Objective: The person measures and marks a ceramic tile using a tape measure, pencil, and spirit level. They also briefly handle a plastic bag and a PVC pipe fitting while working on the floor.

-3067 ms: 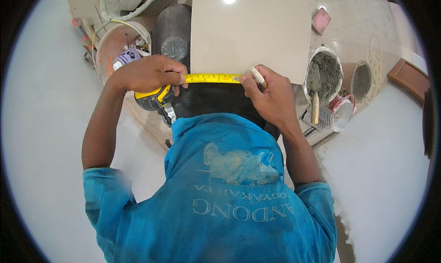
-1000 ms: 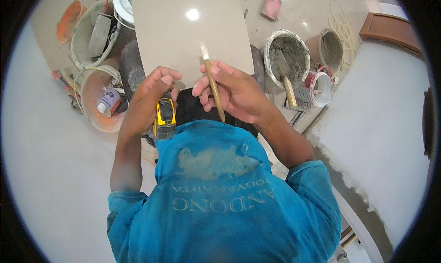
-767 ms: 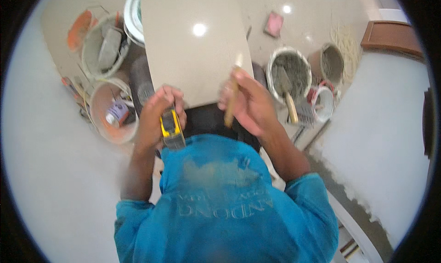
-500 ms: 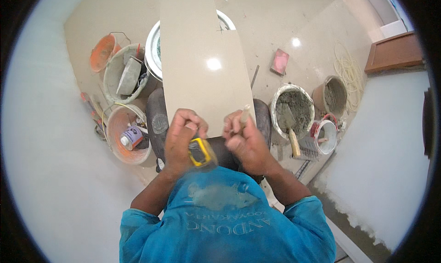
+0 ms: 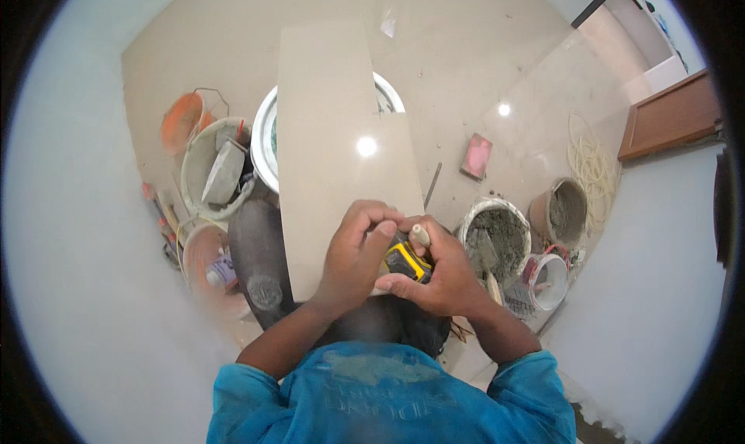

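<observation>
Gripping yellow-black tape measure point(image 5: 405, 259) at frame centre, both hands closed on it: left hand point(image 5: 353, 258) over top, right hand point(image 5: 438, 277) cradling, pencil point(image 5: 420, 234) tucked in fingers. Long beige glossy tile point(image 5: 334, 141) on lap. Tape retracted; no mark or cut visible on tile.

Small purple-and-white labelled bottle point(image 5: 223, 272) lying inside the orange bucket point(image 5: 203, 251), left
</observation>
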Available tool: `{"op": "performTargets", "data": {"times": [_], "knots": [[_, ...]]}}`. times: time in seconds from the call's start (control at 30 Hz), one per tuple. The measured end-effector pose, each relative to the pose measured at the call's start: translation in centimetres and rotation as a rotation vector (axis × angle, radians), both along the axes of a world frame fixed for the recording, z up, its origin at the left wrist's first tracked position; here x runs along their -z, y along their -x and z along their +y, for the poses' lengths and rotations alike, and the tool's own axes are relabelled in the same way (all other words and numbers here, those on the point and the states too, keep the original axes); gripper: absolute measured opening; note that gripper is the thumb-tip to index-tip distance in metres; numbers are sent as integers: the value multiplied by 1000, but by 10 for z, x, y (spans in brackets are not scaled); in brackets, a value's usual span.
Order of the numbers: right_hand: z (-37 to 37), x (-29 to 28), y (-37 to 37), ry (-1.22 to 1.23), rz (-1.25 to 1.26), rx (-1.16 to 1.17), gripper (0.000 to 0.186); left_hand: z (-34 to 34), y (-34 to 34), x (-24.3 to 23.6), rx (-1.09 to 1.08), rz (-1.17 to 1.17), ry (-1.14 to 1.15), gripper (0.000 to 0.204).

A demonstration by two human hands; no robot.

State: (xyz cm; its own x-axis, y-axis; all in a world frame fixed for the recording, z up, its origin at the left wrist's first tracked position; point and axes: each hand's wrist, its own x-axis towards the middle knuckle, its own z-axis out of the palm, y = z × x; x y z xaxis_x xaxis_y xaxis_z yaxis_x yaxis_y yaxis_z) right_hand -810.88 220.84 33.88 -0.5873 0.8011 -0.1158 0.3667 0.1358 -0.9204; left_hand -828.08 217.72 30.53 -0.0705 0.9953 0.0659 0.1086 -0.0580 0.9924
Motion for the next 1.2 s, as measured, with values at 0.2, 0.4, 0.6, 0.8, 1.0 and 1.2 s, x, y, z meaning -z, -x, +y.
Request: {"op": "performTargets", "data": {"times": [0.2, 0.4, 0.6, 0.8, 1.0, 1.2], "knots": [[64, -6, 28, -212, -199, -149, 57, 43, 73, -15, 282, 160, 97, 37], [144, 18, 60, -587, -184, -209, 54, 115, 130, 6, 283, 2, 177, 28], [326, 44, 87, -806, -606, 77, 45, 276, 244, 53, -322, 123, -25, 30], [419, 72, 126, -724, -674, 34, 50, 359, 259, 98, -519, 209, 103, 40], [442, 85, 141, -618, -627, 9, 54, 387, 278, 99, -394, 264, 163, 38], [446, 89, 147, -696, -656, -4, 55, 389, 291, 106, -315, 104, 237, 37]]}}
